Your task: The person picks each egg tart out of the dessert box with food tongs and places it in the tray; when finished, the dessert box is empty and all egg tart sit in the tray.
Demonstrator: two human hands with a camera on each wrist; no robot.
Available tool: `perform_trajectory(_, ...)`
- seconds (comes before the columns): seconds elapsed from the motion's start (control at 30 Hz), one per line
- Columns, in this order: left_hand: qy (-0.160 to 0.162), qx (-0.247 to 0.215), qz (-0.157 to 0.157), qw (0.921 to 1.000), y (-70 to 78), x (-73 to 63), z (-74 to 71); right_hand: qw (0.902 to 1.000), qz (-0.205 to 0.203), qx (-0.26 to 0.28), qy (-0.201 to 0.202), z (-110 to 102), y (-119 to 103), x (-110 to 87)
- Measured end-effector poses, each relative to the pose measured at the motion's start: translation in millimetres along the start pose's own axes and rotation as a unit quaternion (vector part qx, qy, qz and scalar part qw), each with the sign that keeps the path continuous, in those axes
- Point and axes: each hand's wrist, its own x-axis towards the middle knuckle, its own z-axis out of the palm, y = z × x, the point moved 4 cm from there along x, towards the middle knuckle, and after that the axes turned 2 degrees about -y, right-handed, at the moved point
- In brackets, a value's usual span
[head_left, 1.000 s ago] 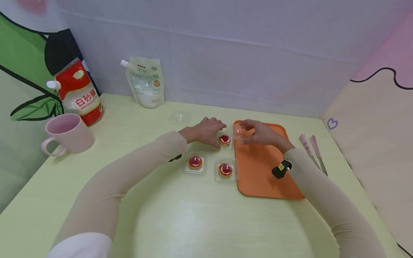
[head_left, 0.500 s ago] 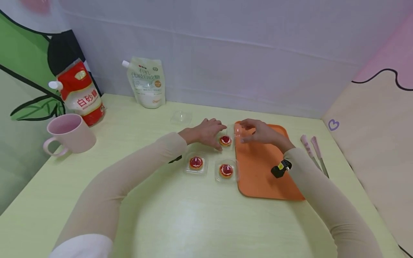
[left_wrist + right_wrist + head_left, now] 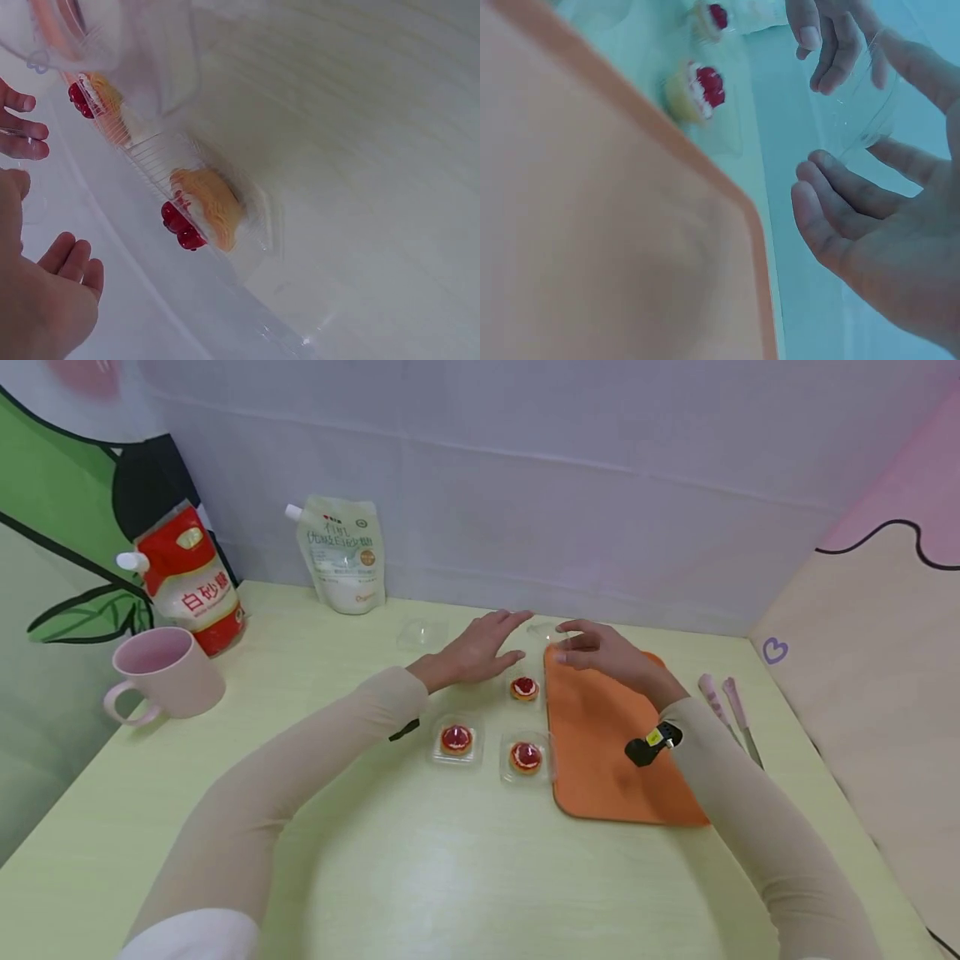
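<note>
Three small red-topped tarts sit in clear plastic boxes in the head view: the far tart (image 3: 523,688), the near left tart (image 3: 456,739) and the near right tart (image 3: 526,757). Between its fingers my right hand (image 3: 606,653) pinches a clear plastic lid (image 3: 866,97), raised beyond the far tart; the lid is faint in the head view. My left hand (image 3: 480,647) hovers just left of the lid, its fingers extended and thumb spread, gripping nothing. In the right wrist view, the far tart (image 3: 696,91) shows red fruit on white cream.
Under my right forearm lies an orange tray (image 3: 615,760), beside two pink-handled utensils (image 3: 727,702). Another clear plastic piece (image 3: 422,633) lies left of my left hand. A pink mug (image 3: 163,672), a red sugar pouch (image 3: 191,581) and a pale green pouch (image 3: 342,556) stand at the back left.
Both hands have moved away from the person, beyond the far tart. The clear lid has moved back with my right hand; my left hand's fingers have straightened and left the box.
</note>
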Motion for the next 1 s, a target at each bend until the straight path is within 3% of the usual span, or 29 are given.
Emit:
perform_trajectory(0.2, 0.121, 0.001, 0.064, 0.9906, 6.2, -1.6, -12.4, 0.9934, 0.004, 0.114, -0.015, 0.6, -5.3, 3.9)
perform_trajectory(0.33, 0.158, 0.008, 0.082, 0.9839, 8.3, -0.1, -16.5, 0.9860, 0.007, 0.165, -0.022, 3.2, -11.5, 6.4)
perform_trajectory(0.6, 0.165, 0.015, 0.078, 0.9831, 8.8, 1.1, -20.0, 0.9750, 0.030, 0.219, -0.028, 7.2, -17.7, 13.3)
perform_trajectory(1.0, 0.157, -0.025, 0.083, 0.9839, 7.0, 3.1, -19.2, 0.9647, 0.046, 0.258, -0.028, 9.2, -15.5, 14.7)
